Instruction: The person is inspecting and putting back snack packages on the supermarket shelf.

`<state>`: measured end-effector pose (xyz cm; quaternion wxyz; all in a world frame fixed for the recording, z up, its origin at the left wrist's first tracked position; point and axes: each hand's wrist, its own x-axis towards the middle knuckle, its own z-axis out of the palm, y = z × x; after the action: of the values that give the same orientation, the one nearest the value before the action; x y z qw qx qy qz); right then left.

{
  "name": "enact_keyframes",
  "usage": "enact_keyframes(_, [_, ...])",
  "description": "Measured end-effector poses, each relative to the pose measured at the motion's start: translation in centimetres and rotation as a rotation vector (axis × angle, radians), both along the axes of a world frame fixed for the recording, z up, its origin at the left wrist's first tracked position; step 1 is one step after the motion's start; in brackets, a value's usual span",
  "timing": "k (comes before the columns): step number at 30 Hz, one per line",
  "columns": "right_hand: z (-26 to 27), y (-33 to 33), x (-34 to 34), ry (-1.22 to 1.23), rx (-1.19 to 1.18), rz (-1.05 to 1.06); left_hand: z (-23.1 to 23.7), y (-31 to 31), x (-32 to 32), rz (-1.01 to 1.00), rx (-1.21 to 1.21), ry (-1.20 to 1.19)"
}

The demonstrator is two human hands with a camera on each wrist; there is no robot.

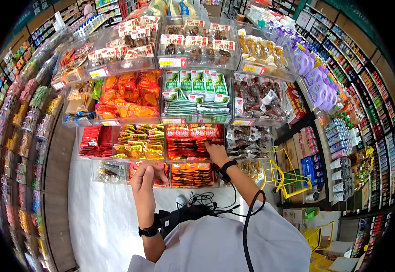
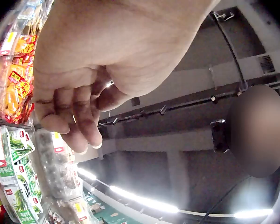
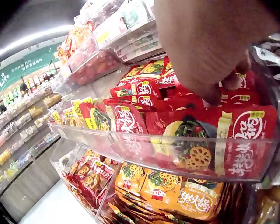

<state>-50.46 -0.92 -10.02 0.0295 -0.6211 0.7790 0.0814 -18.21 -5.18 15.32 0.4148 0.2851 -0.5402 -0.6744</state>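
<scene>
The right hand (image 1: 216, 154) reaches into a clear bin of red packets (image 1: 186, 141) in the head view. In the right wrist view its fingers (image 3: 231, 83) bend down onto the red packets (image 3: 191, 135); whether they grip one is hidden. The left hand (image 1: 146, 177) hovers by the lower bins, in front of yellow packets (image 1: 138, 147). Nothing shows in the left hand (image 2: 84, 93) in the left wrist view, its fingers loosely bent.
Green-and-white packets (image 1: 195, 90) and orange-red packets (image 1: 129, 93) fill bins higher up. Orange packets (image 3: 168, 191) lie in a bin below. A yellow basket (image 1: 286, 174) stands at the right, and black cables (image 1: 206, 199) hang near the body.
</scene>
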Motion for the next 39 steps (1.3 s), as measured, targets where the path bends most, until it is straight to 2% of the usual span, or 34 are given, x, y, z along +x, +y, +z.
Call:
enact_keyframes(2, [0.5,0.6,0.3,0.006,-0.107,0.011,-0.1,0.0,0.1,0.008,0.015,0.004])
enact_keyframes(5, [2.0,0.4,0.4,-0.032,-0.097,-0.004,0.0,0.0,0.1,0.004,0.000,0.018])
enact_keyframes(10, [1.1,0.1,0.2,-0.036,-0.218,0.020,-0.1,0.0,0.4,0.016,0.019,0.026])
enact_keyframes(20, [1.5,0.8,-0.4,-0.097,-0.106,0.014,0.1,-0.2,0.4,-0.018,0.009,0.006])
enact_keyframes(24, [-0.9,0.9,-1.4,-0.104,-0.119,0.038,-0.1,-0.3,0.4,-0.034,-0.009,0.013])
enact_keyframes(26, [-1.6,1.0,-1.5,-0.129,-0.254,0.066,-0.1,-0.3,0.4,-0.033,-0.006,0.013])
enact_keyframes(30, [0.8,0.4,-1.3,-0.096,-0.154,0.084,0.1,-0.4,0.5,-0.028,0.001,0.030])
enact_keyframes(32, [3.1,0.4,-1.0,-0.108,-0.413,0.064,0.2,-0.4,0.4,-0.023,0.015,0.041])
enact_keyframes(34, [5.7,0.4,-0.8,-0.192,-0.452,0.020,0.1,-0.3,0.3,-0.035,0.011,0.038])
enact_keyframes(36, [8.9,0.7,0.0,-0.627,-0.494,-0.144,0.0,-0.2,0.0,-0.051,0.025,0.035])
enact_keyframes(37, [10.2,1.0,0.7,-0.632,-0.638,-0.022,-0.2,-0.2,-0.2,-0.069,0.037,0.033])
enact_keyframes(38, [12.2,1.5,1.7,-0.629,-0.639,-0.029,-0.4,-0.1,-0.5,-0.076,0.038,0.033])
enact_keyframes(39, [14.6,1.9,2.8,-0.737,-0.645,-0.031,-0.5,-0.1,-0.9,-0.066,0.029,0.008])
